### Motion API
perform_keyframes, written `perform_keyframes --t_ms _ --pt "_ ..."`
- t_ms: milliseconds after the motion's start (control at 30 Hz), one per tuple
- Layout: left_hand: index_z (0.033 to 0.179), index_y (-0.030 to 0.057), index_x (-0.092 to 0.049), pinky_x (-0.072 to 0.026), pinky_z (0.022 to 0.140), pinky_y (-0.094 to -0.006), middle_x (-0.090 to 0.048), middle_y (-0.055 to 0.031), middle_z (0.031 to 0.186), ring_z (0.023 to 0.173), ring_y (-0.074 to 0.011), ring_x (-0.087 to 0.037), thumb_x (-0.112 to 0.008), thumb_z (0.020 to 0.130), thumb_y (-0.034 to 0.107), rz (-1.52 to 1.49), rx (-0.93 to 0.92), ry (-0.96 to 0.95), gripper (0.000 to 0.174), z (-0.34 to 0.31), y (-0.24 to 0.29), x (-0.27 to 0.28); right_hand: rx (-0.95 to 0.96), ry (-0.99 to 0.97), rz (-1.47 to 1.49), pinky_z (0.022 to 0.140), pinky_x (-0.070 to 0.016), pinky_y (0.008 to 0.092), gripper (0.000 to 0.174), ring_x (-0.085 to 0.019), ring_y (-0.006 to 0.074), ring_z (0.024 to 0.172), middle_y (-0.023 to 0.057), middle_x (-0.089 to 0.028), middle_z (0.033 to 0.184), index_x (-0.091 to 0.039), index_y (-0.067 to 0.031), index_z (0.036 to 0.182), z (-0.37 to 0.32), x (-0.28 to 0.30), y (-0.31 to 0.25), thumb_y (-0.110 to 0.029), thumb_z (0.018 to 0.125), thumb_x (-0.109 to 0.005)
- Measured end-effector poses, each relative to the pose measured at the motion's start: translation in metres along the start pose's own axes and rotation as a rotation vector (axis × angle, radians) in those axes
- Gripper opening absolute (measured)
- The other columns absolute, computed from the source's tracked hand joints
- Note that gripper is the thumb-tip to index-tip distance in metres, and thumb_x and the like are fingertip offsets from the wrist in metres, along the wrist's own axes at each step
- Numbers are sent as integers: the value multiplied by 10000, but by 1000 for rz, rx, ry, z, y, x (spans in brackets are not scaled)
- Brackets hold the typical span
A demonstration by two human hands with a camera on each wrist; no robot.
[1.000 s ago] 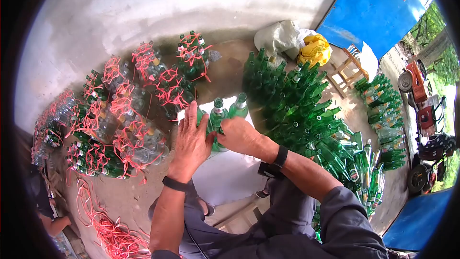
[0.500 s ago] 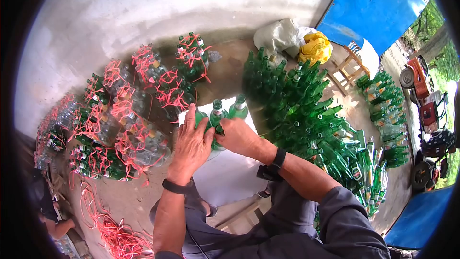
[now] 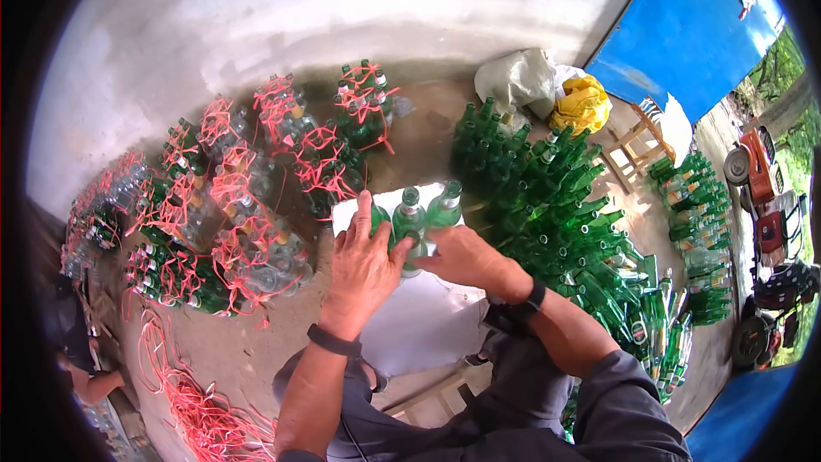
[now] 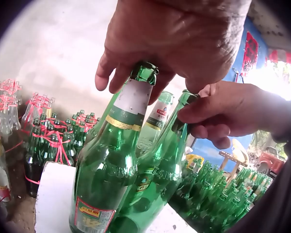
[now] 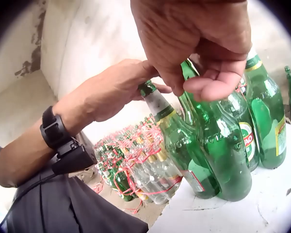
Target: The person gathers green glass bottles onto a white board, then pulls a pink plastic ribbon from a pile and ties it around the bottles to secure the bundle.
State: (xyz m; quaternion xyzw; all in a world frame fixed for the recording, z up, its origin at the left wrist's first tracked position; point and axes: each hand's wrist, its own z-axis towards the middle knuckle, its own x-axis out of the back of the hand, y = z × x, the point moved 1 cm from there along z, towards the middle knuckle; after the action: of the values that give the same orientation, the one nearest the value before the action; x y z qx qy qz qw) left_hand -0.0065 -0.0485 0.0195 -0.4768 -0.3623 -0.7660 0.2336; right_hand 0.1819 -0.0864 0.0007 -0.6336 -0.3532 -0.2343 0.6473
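In the head view my left hand (image 3: 363, 269) is over the left side of a cluster of green glass bottles, its index finger straight. A green bottle with a pale neck band (image 4: 104, 179) leans with its mouth under that hand's palm. My right hand (image 3: 469, 261) pinches the neck of a neighbouring green bottle (image 4: 157, 174) between thumb and fingers. Those two bottles stand close together, overlapping in the right wrist view. Behind them are another labelled green bottle (image 3: 409, 212) and one at the right (image 3: 445, 208). They stand on a white board (image 3: 419, 321).
Bundles of bottles (image 3: 256, 252) tied with red string stand at the left. Many loose green bottles (image 3: 556, 205) crowd the right. A heap of red string (image 3: 214, 419) lies front left. Sacks (image 3: 517, 81), a wooden chair (image 3: 633, 145) and a wall (image 3: 299, 17) are farther back.
The head view has shifted, so the scene sits farther right and lower. My right hand has moved slightly right relative to the bottles, while the left hand keeps its place over them.
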Motion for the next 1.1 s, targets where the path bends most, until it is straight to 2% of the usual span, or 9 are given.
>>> perform_keyframes --t_ms 100,233,300,400,500,600,900,1033,1100 --pt "1106 -38 -643 -470 908 -484 -298 -258 1529 1055 -407 -592 -599 943 352 -23 -16 42 424 0 -2 -4 4 -195 -217 711 -527 442 352 -652 400 783 239 -665 809 -674 22 923 -11 39 -1 -327 885 -650" --pt "1009 -21 -644 -479 906 -502 -312 -272 1515 1171 -390 -551 -671 879 342 -48 19 58 387 0 -3 -5 -30 -150 -51 574 -520 309 264 -661 194 589 125 -675 718 -690 17 918 -7 94 15 -244 899 -657" --pt "983 -8 -652 -492 889 -500 -315 -274 1515 1151 -396 -566 -670 876 354 -22 2 60 378 0 -3 -6 -231 -120 61 542 -508 285 239 -633 110 554 70 -660 686 -691 20 922 5 116 27 -215 905 -654" --pt "1007 -7 -665 -498 869 -487 -323 -277 1512 1066 -394 -599 -659 885 369 -19 11 45 395 1 -6 -6 -315 -38 118 560 -518 321 288 -657 207 522 133 -681 689 -695 29 829 38 128 73 -255 866 -659" --pt "1053 -11 -673 -502 852 -471 -335 -278 1507 990 -382 -625 -654 893 370 -48 25 20 414 3 -4 -3 -503 -53 -63 685 -550 356 328 -710 279 714 168 -718 828 -708 35 947 69 119 132 -276 848 -686" --pt "1057 -12 -670 -514 833 -457 -330 -286 1507 1000 -374 -626 -671 880 353 -68 54 -16 405 5 -4 1 -463 53 -368 961 -476 446 516 -604 381 1125 236 -667 1125 -616 2 1244 94 94 182 -292 828 -696" --pt "1062 -3 -620 -534 778 -415 -317 -265 1517 958 -311 -621 -773 772 290 -76 86 -88 439 10 -3 1 -445 200 -507 960 -480 460 678 -573 387 1167 190 -558 1313 -409 -10 1402 133 54 245 -161 808 -697" --pt "1067 0 -612 -535 763 -406 -313 -275 1514 931 -313 -622 -787 755 272 -65 82 -111 449 14 -2 5 -434 210 -480 946 -485 467 627 -573 400 1158 207 -582 1261 -427 -7 1365 145 41 270 -152 815 -690" --pt "1076 2 -605 -536 755 -402 -309 -289 1510 917 -321 -627 -796 745 255 -81 99 -144 459 16 -1 5 -375 203 -519 842 -523 491 471 -633 412 1021 249 -609 1136 -481 19 1234 151 37 280 -135 832 -671"
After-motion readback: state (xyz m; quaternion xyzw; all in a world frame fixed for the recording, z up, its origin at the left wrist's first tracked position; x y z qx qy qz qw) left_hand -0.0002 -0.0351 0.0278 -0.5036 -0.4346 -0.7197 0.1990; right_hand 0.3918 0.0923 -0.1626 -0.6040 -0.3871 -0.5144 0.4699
